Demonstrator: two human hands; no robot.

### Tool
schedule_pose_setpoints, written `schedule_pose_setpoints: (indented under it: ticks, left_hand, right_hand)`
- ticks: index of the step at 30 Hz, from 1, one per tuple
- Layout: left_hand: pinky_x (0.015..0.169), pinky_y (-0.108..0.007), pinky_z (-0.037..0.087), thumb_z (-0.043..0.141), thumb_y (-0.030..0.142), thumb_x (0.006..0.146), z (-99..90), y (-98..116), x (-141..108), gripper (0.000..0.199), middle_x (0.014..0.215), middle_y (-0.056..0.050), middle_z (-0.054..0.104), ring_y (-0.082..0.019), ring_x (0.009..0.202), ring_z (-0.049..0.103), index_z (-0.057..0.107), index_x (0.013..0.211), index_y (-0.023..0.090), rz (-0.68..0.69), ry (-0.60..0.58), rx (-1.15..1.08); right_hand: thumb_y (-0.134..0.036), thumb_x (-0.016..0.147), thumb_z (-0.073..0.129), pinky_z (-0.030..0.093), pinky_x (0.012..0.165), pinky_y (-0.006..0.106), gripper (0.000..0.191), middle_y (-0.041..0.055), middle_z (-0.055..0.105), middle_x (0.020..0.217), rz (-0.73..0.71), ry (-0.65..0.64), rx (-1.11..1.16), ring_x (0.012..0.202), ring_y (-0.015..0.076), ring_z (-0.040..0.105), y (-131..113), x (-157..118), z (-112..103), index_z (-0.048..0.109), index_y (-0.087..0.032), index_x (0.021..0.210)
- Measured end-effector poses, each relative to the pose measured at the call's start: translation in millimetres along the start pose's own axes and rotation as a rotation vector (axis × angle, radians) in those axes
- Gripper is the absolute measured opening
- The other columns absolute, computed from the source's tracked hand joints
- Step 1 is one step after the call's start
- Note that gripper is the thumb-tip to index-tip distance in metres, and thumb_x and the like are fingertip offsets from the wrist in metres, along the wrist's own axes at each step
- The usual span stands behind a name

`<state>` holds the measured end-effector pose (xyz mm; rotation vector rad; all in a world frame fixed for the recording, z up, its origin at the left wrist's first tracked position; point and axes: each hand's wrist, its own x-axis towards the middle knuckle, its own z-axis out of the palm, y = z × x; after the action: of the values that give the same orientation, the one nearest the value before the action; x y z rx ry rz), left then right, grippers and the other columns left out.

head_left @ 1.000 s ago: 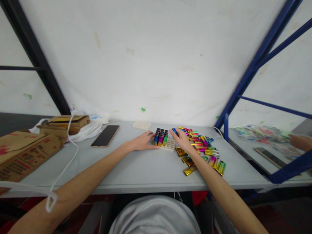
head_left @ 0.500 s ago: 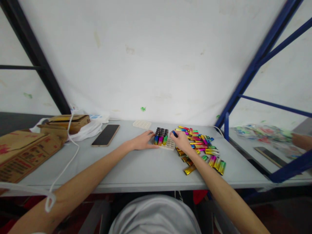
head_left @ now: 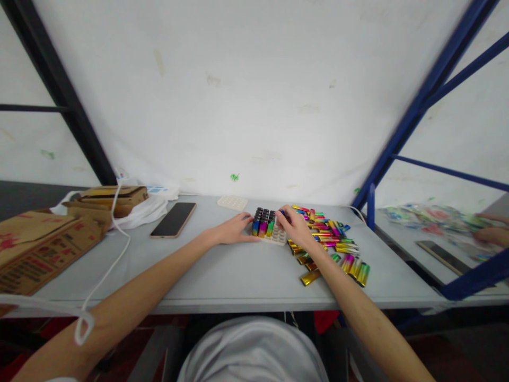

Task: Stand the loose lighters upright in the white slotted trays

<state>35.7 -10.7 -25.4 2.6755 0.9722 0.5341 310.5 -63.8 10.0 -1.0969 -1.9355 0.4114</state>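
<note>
A white tray with round cells [head_left: 279, 237] lies on the table between my hands. On its left side, several shiny lighter-like tubes [head_left: 262, 228] stand upright in rows, their dark tops facing up. My left hand [head_left: 235, 229] grips the tray's left edge, thumb at the front corner and fingers against the tubes. Over the right part of the tray, my right hand [head_left: 293, 225] pinches another such tube, of which only a dark blue end [head_left: 283, 213] shows. Beside that hand a loose heap of gold and rainbow-coloured tubes [head_left: 326, 233] lies on its side.
A second white tray [head_left: 233, 202] lies flat near the wall. To the left are a phone [head_left: 174, 219], cardboard boxes [head_left: 51, 249] and a white cable [head_left: 104, 273]. A blue metal frame [head_left: 392, 143] rises on the right; beyond it another person's hand [head_left: 491, 233] is near plastic bags [head_left: 433, 213].
My right hand has shifted slightly inward over the tray and lowered the tube it holds toward the cells beside the standing rows. The left hand stays at the tray's edge.
</note>
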Motion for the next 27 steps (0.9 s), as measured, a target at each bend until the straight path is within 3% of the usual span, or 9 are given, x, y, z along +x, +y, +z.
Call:
schedule_pose_setpoints:
  ticks: [4,13,21,27]
  left_hand:
    - [0.119,-0.042,0.044,0.063,0.081,0.093,-0.3,0,0,0.079,0.144,-0.018,0.062,-0.034,0.132,0.06,0.061,0.14,0.017,0.01,-0.008,0.008]
    - [0.12,-0.046,0.044,0.063,0.081,0.093,-0.7,1,0,0.082,0.145,-0.021,0.061,-0.037,0.133,0.06,0.061,0.14,0.014,-0.005,-0.019,0.016]
    - [0.119,-0.043,0.044,0.064,0.08,0.093,-1.1,2,0,0.078,0.143,-0.019,0.063,-0.036,0.132,0.06,0.064,0.137,0.016,0.002,-0.007,0.013]
    - [0.12,-0.043,0.044,0.064,0.08,0.093,-0.5,1,-1,0.078,0.143,-0.017,0.062,-0.035,0.131,0.06,0.063,0.138,0.017,0.007,0.001,0.022]
  right_hand:
    - [-0.065,0.104,0.053,0.053,0.077,0.034,0.045,0.007,0.072,0.093,-0.088,0.015,0.028,0.087,0.0227,0.067,1,1,1,0.065,-0.023,0.093]
    - [-0.058,0.098,0.07,0.052,0.069,0.031,0.037,0.0027,0.07,0.083,-0.133,-0.052,0.073,0.073,0.0177,0.063,8,1,3,0.064,-0.022,0.093]
    - [-0.058,0.099,0.071,0.059,0.072,0.033,0.037,0.0071,0.072,0.098,-0.256,-0.082,0.1,0.079,0.0191,0.067,10,2,2,0.071,-0.021,0.104]
    - [-0.054,0.101,0.071,0.056,0.072,0.033,0.033,0.0054,0.069,0.095,-0.307,-0.074,0.007,0.071,0.0164,0.063,13,2,1,0.072,-0.021,0.106]
